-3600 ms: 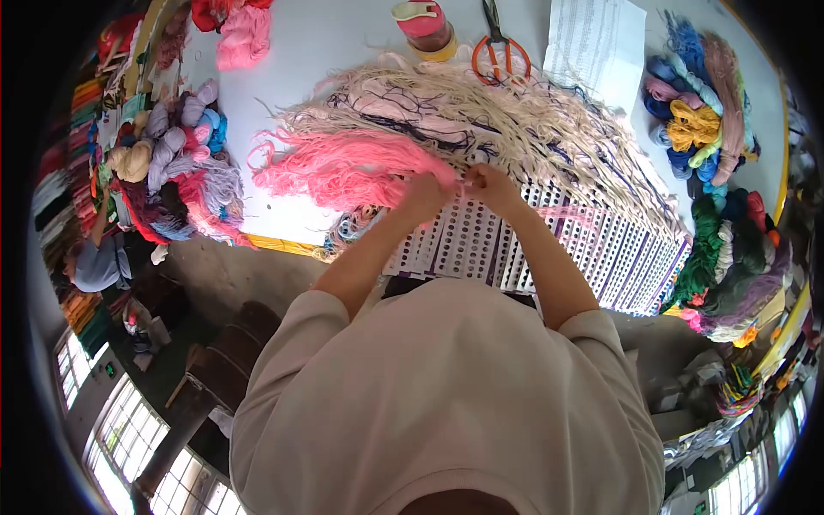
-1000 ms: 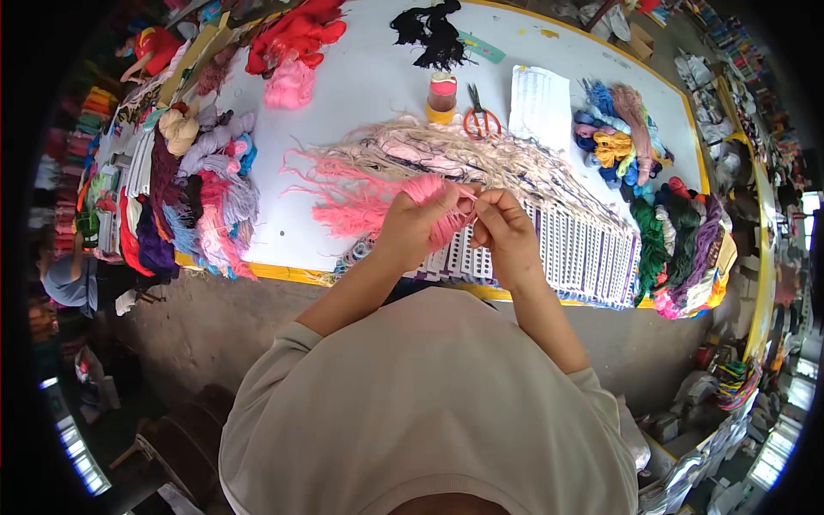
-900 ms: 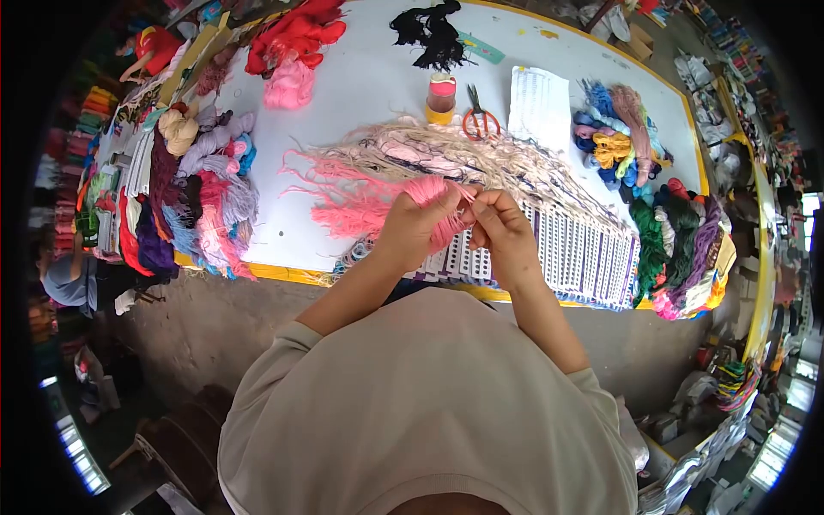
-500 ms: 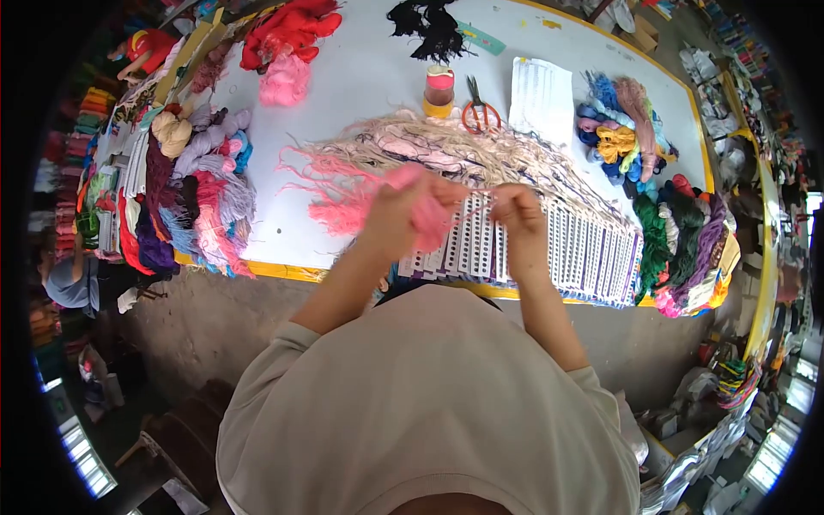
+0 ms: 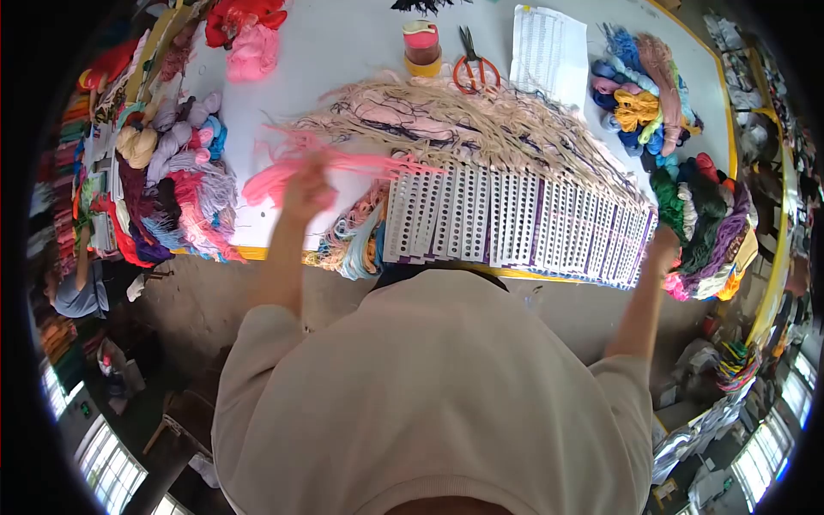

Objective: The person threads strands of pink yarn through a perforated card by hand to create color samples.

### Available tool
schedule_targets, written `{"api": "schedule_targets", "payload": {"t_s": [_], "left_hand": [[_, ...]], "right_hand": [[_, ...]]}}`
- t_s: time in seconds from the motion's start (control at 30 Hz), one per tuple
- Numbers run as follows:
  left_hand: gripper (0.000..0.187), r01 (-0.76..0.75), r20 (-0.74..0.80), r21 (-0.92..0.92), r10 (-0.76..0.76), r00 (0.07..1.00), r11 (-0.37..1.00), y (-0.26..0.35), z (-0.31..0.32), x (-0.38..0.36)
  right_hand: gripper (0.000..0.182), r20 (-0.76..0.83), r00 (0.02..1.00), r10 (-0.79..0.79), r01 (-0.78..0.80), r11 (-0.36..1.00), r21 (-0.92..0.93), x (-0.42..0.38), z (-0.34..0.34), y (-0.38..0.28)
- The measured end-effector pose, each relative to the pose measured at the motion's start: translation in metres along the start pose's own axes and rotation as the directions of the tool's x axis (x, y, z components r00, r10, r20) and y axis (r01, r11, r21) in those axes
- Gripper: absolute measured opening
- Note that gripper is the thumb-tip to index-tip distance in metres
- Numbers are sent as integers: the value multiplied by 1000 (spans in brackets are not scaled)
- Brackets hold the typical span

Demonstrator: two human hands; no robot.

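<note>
My left hand [image 5: 310,190] is closed around a bundle of pink thread [image 5: 360,163], whose loose strands trail right over the thread ends and left over the white table. Far to the right, my right hand [image 5: 662,251] is smeared by motion beside the dark green and purple skeins [image 5: 708,219]; whether it holds a strand does not show. Between my hands lies a row of white cards with punched holes [image 5: 463,210], overlapping side by side. Beige, pale pink and navy threads [image 5: 446,120] fan out from their far ends.
Scissors with red handles [image 5: 475,73] lie beyond the threads, beside a pink-topped container [image 5: 421,47] and a printed sheet [image 5: 549,56]. Multicoloured skeins are heaped at left [image 5: 184,172] and right [image 5: 635,94]. A person in blue [image 5: 79,290] is at far left.
My hands have moved widely apart from above the cards: the left went left with the pink thread, the right swung to the cards' right end. The view has shifted slightly.
</note>
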State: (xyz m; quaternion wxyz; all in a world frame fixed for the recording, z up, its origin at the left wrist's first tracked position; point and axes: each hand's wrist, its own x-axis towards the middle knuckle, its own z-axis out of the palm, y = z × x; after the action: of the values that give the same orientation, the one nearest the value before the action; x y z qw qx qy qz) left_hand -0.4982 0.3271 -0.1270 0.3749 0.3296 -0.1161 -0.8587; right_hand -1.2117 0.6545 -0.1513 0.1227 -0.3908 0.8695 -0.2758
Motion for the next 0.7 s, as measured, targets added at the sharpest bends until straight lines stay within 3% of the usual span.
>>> {"api": "schedule_targets", "payload": {"t_s": [0.03,0.07,0.1,0.13,0.17,0.2,0.23,0.27,0.3,0.37,0.43,0.47,0.53,0.67,0.7], "left_hand": [[29,243,-83,-87,-250,965,966,-27,32,22],[26,281,-171,91,-264,949,955,-60,55,41],[23,339,-257,257,-275,927,905,-93,77,60],[21,396,-336,453,-259,905,799,-119,92,77],[21,451,-408,617,-227,884,645,-141,102,93],[20,405,-399,713,-144,906,572,-167,97,107],[21,359,-378,798,-62,924,485,-187,89,117],[21,372,-391,793,-65,918,482,-196,90,123],[19,344,-357,826,-57,932,446,-203,92,125],[18,324,-334,855,-50,941,405,-207,92,126],[16,448,-433,687,-173,885,572,-200,101,121],[16,456,-444,683,-172,879,570,-199,98,121],[15,443,-375,590,-256,891,676,-197,94,122],[16,412,-341,659,-239,909,629,-198,103,126],[16,440,-373,702,-237,897,561,-196,107,126]], "right_hand": [[14,65,997,48,-58,984,169,-4,39,-53],[14,128,987,95,-131,939,319,-7,78,-109],[12,214,977,9,-63,967,247,-19,114,-160],[11,506,855,115,-375,811,449,-22,139,-206],[11,519,855,17,-179,947,265,-29,178,-219],[12,521,852,-57,-65,975,212,-34,201,-243],[13,626,778,-64,-96,971,219,-35,213,-264],[15,614,778,-137,-74,949,305,-40,231,-274],[14,573,764,-297,59,917,395,-41,245,-279],[14,741,638,-210,-33,954,299,-40,258,-280],[15,760,618,-202,-31,960,280,-36,264,-279],[15,773,604,-192,-21,966,257,-35,265,-279],[15,806,572,-155,-100,961,256,-31,264,-281],[18,871,488,-54,-296,928,224,-22,255,-291],[18,872,486,-53,-298,928,223,-21,256,-289]]}}
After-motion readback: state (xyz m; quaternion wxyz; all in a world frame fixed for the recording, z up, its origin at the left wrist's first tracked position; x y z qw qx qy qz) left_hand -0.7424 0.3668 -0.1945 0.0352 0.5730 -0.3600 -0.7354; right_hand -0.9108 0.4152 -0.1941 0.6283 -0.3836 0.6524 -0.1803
